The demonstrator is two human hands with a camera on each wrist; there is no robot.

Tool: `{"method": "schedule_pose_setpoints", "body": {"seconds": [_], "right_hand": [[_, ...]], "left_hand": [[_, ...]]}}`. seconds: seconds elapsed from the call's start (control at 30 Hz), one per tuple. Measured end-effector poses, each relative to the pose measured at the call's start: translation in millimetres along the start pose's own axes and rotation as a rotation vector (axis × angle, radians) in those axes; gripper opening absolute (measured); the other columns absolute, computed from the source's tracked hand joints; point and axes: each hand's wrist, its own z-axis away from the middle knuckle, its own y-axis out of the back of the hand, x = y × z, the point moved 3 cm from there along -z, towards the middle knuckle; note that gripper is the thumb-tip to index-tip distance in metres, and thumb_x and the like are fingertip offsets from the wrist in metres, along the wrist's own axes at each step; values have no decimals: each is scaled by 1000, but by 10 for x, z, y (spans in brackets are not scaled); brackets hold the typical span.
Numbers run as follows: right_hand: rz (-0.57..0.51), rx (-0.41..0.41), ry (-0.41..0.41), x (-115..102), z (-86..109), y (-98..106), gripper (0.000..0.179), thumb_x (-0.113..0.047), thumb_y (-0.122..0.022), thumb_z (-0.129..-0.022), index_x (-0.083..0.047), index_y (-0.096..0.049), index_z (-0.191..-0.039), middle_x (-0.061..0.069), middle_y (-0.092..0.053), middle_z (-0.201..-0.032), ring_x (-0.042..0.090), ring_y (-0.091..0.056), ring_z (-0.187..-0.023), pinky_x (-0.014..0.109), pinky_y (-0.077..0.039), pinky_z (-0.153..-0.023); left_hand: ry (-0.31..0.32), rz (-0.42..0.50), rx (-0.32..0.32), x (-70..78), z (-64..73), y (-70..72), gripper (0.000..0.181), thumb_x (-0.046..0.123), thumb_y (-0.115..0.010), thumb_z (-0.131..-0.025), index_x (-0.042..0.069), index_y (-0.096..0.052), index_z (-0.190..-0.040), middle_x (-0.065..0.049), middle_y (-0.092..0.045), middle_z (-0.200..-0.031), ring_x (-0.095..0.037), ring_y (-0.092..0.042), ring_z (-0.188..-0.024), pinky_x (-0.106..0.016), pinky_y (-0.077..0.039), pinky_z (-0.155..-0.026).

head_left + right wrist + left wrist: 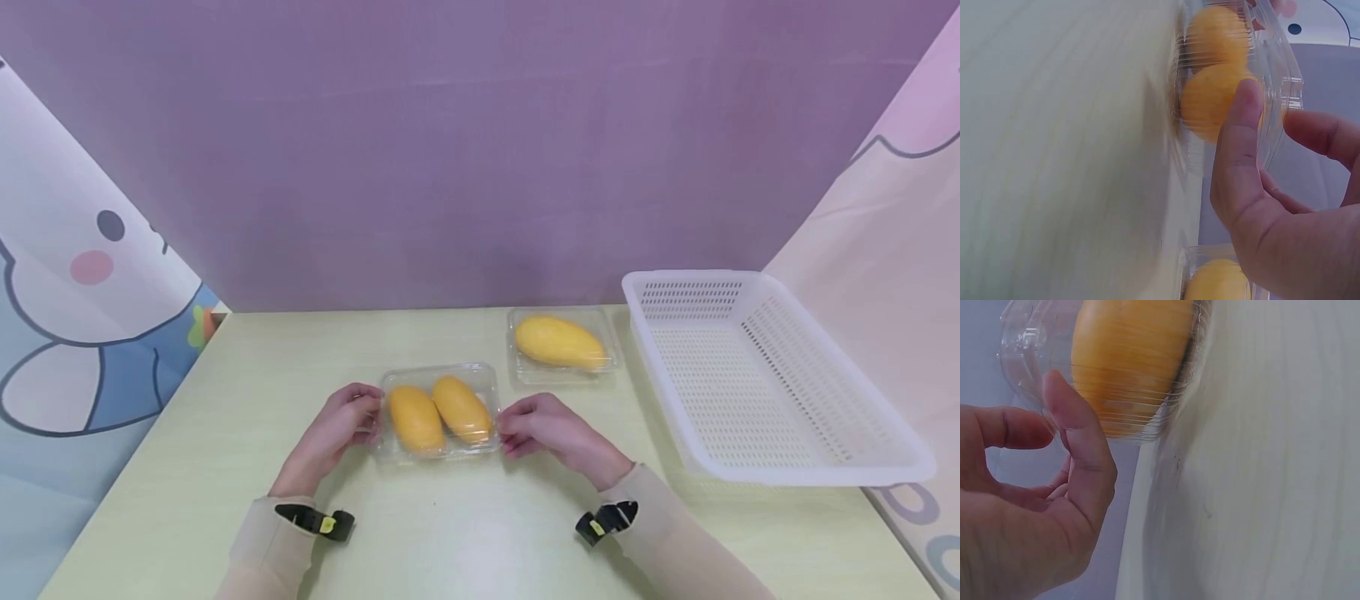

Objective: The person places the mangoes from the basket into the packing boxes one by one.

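A clear plastic clamshell box [405, 377] with a ribbed wall sits mid-table, two orange-yellow mangoes [416, 421] side by side inside it. At its left end my left hand [341, 427] pinches the lid's edge between thumb and finger, as the left wrist view shows up close. My right hand [546, 429] does the same at the right end; in the right wrist view its thumb [1244, 125] lies against the ribbed wall and a finger meets the protruding rim. Both hands' remaining fingers are partly hidden behind the thumbs.
Behind and to the right stands another clear box [525, 377] holding one yellow mango [558, 342]. Further right, a white perforated plastic basket [671, 417] stands near the table's right edge. A purple wall [480, 167] rises along the back of the pale table [435, 533].
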Motion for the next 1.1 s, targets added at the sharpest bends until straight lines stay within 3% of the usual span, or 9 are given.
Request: {"method": "schedule_pose_setpoints", "body": {"seconds": [0.23, 0.5, 0.8, 1.1], "right_hand": [[5, -14, -27, 18, 46, -53, 24, -3, -63, -93, 17, -63, -108, 18, -70, -88, 20, -68, -74, 35, -61, -73], [-9, -8, -95, 49, 57, -131, 23, -5, -66, -91, 16, -65, -101, 10, -68, -76, 15, -65, -63, 29, -59, -63], [12, -23, -120, 104, 38, -178, 17, -9, -61, -88, 5, -64, -79, 6, -63, -66, 13, -59, -54, 24, -54, -53], [45, -12, -107, 91, 42, -177, 16, -9, -60, -89, 5, -63, -82, 6, -61, -65, 12, -57, -53, 24, -52, -51]], "left_hand": [[-11, -17, 12, 8, 15, -5, 35, 12, -47, -103, -8, -44, -131, -15, -57, -97, -21, -58, -76, -30, -54, -65], [-9, -19, 21, 2, 25, 0, 35, 12, -47, -103, -8, -44, -132, -15, -57, -96, -21, -57, -76, -30, -54, -64], [-6, -16, 21, 1, 16, -3, 36, 13, -48, -103, -8, -45, -132, -15, -57, -97, -21, -57, -76, -30, -54, -65], [-10, -16, 25, 3, 2, -4, 34, 12, -46, -103, -8, -45, -131, -16, -57, -98, -20, -57, -75, -29, -53, -64]]}}
